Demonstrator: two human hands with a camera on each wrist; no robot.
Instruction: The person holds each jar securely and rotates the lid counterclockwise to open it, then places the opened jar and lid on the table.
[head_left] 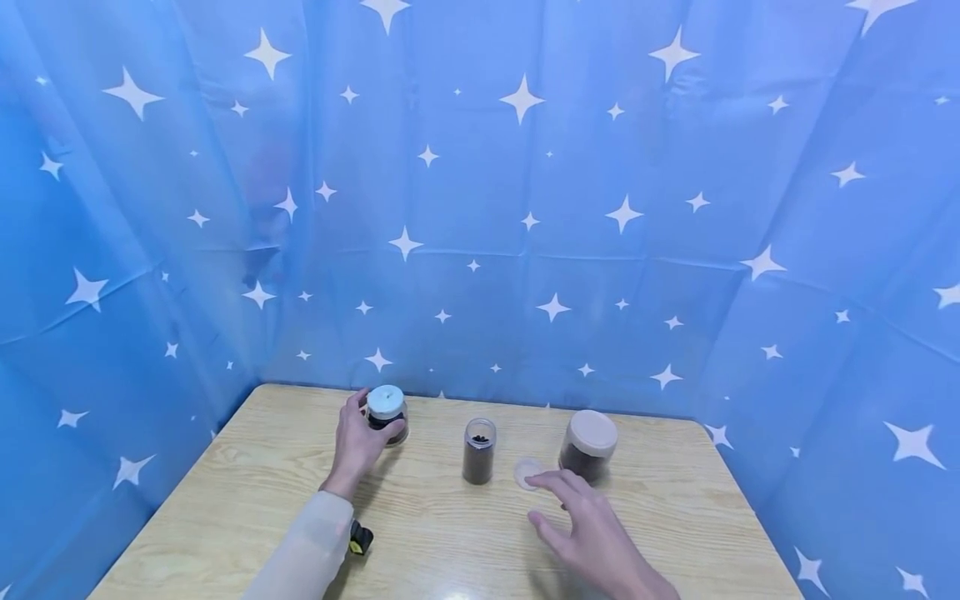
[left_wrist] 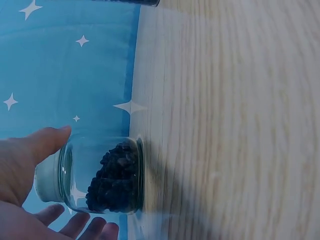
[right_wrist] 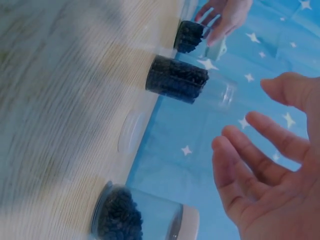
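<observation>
Spillage could follow if left hand (head_left: 357, 446), fingers spread around blue-lidded jar (head_left: 386, 405), clips uncapped jar (head_left: 478, 460); right hand (head_left: 591, 530) hovers, fingers loosely spread.

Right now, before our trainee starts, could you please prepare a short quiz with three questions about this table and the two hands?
1. Where does the loose lid lie?
A) on the table, between the middle jar and the right jar
B) on top of the middle jar
C) underneath the right jar

2. True or false: the right hand is holding nothing.

3. Fill in: in the head view, the left jar, beside the left hand, has a ____ lid.

Key: 1 A; 2 true; 3 pale blue.
</observation>
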